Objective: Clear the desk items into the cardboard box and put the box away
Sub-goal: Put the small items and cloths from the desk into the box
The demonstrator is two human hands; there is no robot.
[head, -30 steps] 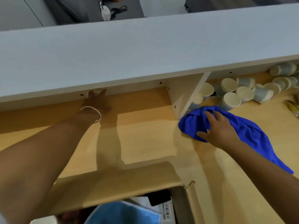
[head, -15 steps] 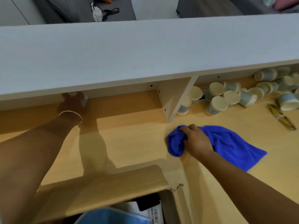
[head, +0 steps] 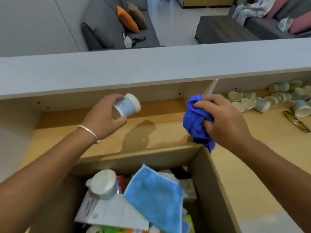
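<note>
Cup [head: 128, 105] in left hand [head: 104, 118], cloth [head: 196, 123] in right hand [head: 225, 121].

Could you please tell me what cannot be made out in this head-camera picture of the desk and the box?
- Cardboard box: its near part is cut off by the bottom edge, and the light blue cloth covers items beneath it.
- Paper cup in the left hand: its print is blurred.
- Dark blue cloth: the right hand hides much of it.
- Loose cups: cut off by the right edge, so no count.
</note>
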